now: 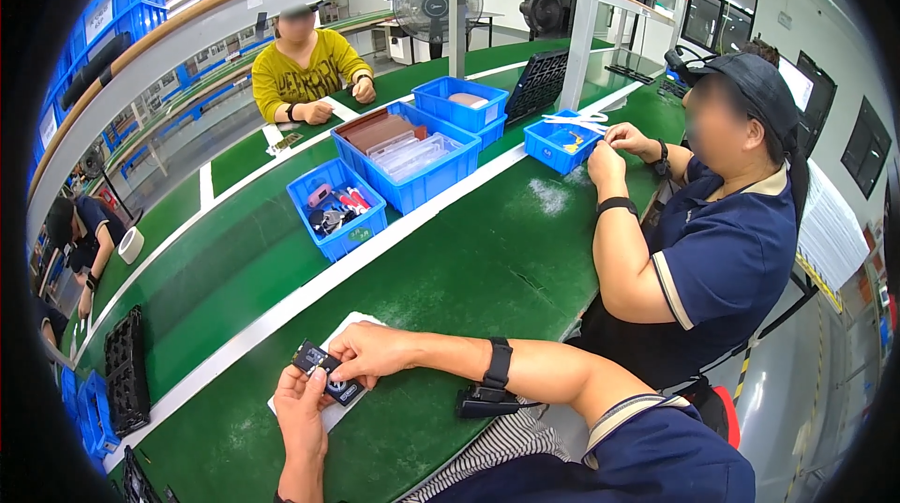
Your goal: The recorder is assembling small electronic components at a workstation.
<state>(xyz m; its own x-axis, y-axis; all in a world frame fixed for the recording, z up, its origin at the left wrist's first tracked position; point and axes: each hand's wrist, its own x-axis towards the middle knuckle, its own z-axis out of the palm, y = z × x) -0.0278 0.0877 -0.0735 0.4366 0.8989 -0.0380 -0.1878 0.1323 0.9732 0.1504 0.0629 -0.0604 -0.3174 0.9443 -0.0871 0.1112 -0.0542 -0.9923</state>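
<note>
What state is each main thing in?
black part: held in both hands, over white sheet
left hand: gripping black part
right hand: gripping black part
white sheet: on bench, partly hidden
front bin: open, holding loose items
big bin: open, holding brown and clear pieces
co-worker's bin: open, white strips across it
fan: can't tell if running

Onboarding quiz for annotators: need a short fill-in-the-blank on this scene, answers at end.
The left hand and right hand hold a small item coloured ___.
The tabletop is coloured ___.
The plastic bins are coloured ___.
The nearest co-worker is on the person's ___ side.
Missing words: black; green; blue; right.
</note>
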